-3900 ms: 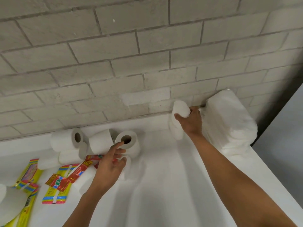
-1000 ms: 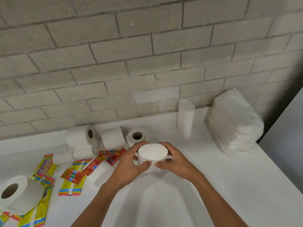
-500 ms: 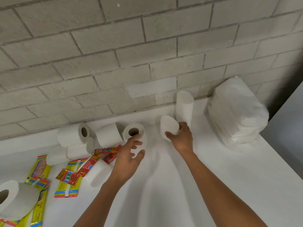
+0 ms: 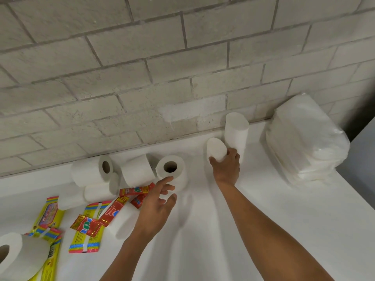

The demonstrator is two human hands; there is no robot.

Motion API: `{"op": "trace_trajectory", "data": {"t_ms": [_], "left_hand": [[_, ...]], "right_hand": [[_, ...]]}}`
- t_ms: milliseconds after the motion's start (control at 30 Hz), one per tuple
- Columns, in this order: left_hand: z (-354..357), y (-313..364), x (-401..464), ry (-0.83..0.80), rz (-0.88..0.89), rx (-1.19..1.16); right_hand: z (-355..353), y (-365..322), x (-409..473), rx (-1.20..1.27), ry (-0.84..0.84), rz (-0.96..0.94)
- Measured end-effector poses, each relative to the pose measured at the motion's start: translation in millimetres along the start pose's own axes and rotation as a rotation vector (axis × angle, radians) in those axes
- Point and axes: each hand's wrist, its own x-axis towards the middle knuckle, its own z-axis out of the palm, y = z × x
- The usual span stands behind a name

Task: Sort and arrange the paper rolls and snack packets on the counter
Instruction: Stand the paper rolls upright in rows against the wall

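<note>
My right hand (image 4: 225,166) grips a white paper roll (image 4: 216,149) at the back of the white counter (image 4: 263,230), right beside a tall upright stack of rolls (image 4: 236,129) against the wall. My left hand (image 4: 158,201) hovers with fingers spread, its fingertips at a roll with an open core (image 4: 171,169). More rolls (image 4: 91,171) lie jumbled on the left. Red snack packets (image 4: 136,190) and yellow striped packets (image 4: 85,238) are scattered among them.
A clear plastic pack of white napkins (image 4: 304,138) sits at the back right by the counter's end. A big roll (image 4: 18,256) lies at the lower left over yellow packets. A grey brick wall (image 4: 142,78) bounds the back.
My right hand has carried the roll further back and right, up against the upright stack. My left hand has reached forward to the open-core roll.
</note>
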Motion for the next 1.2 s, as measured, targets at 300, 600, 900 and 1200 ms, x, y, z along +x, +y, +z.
{"op": "trace_trajectory", "data": {"t_ms": [300,600,900,1200], "left_hand": [[-10.9,-6.8,-2.4,0.005,0.000,-0.012],[-45.4,-14.0,-0.2,0.012,-0.024,-0.025],[-121.6,-60.7,18.5,0.331,-0.109,0.184],[-191.3,-121.9,43.1,0.428,-0.362,0.329]], "right_hand": [[6.8,0.6,0.4,-0.014,0.040,0.069],[6.3,3.2,-1.3,-0.043,-0.003,0.088],[-7.7,31.9,-27.2,0.066,-0.083,0.005],[-16.0,32.8,-69.6,0.023,-0.197,-0.122]]}}
